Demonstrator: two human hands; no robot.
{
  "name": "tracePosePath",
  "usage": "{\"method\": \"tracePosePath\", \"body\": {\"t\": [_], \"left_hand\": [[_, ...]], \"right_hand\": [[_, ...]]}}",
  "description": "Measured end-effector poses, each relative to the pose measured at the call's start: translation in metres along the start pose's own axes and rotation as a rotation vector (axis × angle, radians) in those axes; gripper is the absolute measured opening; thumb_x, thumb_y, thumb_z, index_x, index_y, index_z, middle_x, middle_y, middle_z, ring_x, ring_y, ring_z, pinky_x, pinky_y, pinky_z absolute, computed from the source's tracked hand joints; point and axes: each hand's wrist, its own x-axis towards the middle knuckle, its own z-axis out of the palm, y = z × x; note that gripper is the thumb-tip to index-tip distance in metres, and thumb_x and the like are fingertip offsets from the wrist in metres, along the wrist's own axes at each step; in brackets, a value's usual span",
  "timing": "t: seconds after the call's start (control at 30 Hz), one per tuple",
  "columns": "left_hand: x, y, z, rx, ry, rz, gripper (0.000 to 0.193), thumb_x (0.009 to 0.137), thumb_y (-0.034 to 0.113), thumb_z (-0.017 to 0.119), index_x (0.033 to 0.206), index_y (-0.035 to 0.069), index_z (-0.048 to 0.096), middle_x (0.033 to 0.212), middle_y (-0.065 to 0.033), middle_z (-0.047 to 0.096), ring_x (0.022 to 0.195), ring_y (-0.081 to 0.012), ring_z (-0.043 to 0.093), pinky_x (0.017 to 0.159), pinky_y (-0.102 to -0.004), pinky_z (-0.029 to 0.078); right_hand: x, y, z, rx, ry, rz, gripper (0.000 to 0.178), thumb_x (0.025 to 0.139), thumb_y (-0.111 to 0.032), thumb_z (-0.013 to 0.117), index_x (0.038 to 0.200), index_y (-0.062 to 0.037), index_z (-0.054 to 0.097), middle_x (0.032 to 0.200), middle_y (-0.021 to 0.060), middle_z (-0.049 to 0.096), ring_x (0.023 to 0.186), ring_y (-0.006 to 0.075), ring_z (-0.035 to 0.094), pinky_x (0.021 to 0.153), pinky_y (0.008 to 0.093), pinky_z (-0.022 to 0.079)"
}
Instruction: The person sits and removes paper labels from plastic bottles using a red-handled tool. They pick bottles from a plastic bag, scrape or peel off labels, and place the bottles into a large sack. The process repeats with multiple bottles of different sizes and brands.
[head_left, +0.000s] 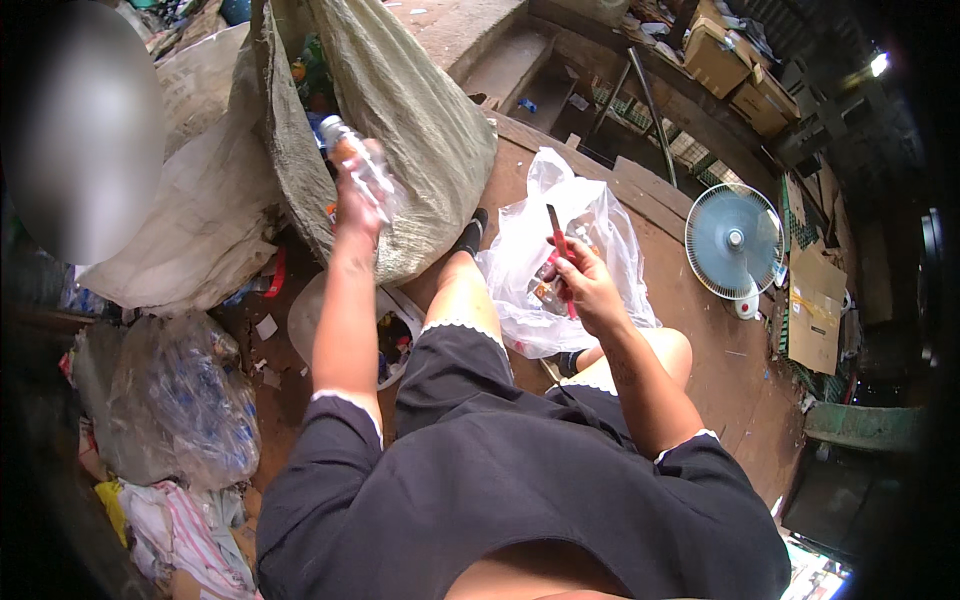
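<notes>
My left hand [357, 212] is raised at the mouth of a large greenish woven sack [430, 150], its fingers closed round a clear plastic bottle [345, 148] with a white cap and an orange patch. Motion blurs the hand and bottle somewhat. Inside the sack, some green and orange items show. Closed on the red handle of a knife [557, 228], my right hand [598, 295] points the dark narrow blade up and away from me. Below and around that hand lies a translucent white plastic bag [515, 315] with reddish items and bottles in it, standing between my legs.
A white tub [305, 315] with small dark scraps sits under my left forearm. Clear bags of bottles [200, 400] and striped cloth-like sacking [180, 535] lie at left. To the right stand a fan [735, 240] and a flattened cardboard box [815, 310]. A wooden ledge [600, 165] runs behind.
</notes>
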Motion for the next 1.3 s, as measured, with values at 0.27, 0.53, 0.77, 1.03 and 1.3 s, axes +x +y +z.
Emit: {"method": "tracePosePath", "body": {"t": [0.27, 0.53, 0.77, 1.03, 1.3], "left_hand": [[-0.011, 0.018, -0.009, -0.012, 0.128, -0.076, 0.045, 0.082, 0.047, 0.057, 0.110, 0.012, 0.052, 0.101, -0.0094, 0.057, 0.092, -0.0320, 0.057, 0.081, -0.0481, 0.047], [-0.068, 0.005, 0.037, -0.158, -0.097, -0.040, 0.054, 0.080, 0.046, 0.060, 0.116, 0.007, 0.047, 0.101, -0.0105, 0.057, 0.090, -0.0257, 0.058, 0.082, -0.0416, 0.049], [-0.156, -0.037, 0.118, -0.075, -0.435, -0.228, 0.048, 0.077, 0.018, 0.062, 0.117, -0.002, 0.044, 0.110, -0.0133, 0.052, 0.091, -0.0245, 0.058, 0.077, -0.0421, 0.053], [-0.165, -0.049, 0.133, 0.102, -0.462, -0.243, 0.050, 0.075, 0.016, 0.064, 0.117, -0.003, 0.044, 0.103, -0.0119, 0.055, 0.090, -0.0209, 0.058, 0.075, -0.0389, 0.053], [-0.173, -0.076, 0.142, 0.684, -0.359, 0.139, 0.073, 0.076, 0.017, 0.067, 0.131, 0.005, 0.021, 0.110, -0.0134, 0.052, 0.084, -0.0205, 0.057, 0.071, -0.0331, 0.048]], "right_hand": [[-0.010, 0.023, -0.021, 0.015, 0.026, -0.013, 0.032, 0.088, -0.005, 0.047, 0.121, -0.0053, 0.051, 0.080, 0.0010, 0.058, 0.059, 0.0062, 0.048, 0.054, 0.0188, 0.040], [-0.001, -0.008, 0.025, -0.138, -0.101, -0.232, 0.031, 0.088, -0.009, 0.048, 0.118, -0.0005, 0.052, 0.085, 0.0021, 0.059, 0.068, 0.0079, 0.049, 0.061, 0.0214, 0.041], [-0.009, -0.053, 0.056, -0.620, -0.024, -0.330, 0.037, 0.093, -0.029, 0.043, 0.084, 0.0047, 0.055, 0.069, 0.0096, 0.057, 0.067, 0.0155, 0.050, 0.065, 0.0312, 0.042], [-0.032, -0.056, 0.054, -0.660, 0.021, -0.327, 0.037, 0.090, -0.034, 0.044, 0.088, 0.0002, 0.059, 0.080, 0.0213, 0.061, 0.077, 0.0357, 0.059, 0.068, 0.0401, 0.044], [-0.035, -0.059, 0.047, -0.701, 0.160, -0.131, 0.051, 0.083, -0.053, 0.050, 0.078, -0.0055, 0.068, 0.062, 0.0140, 0.061, 0.060, 0.0253, 0.060, 0.056, 0.0345, 0.044]]}}
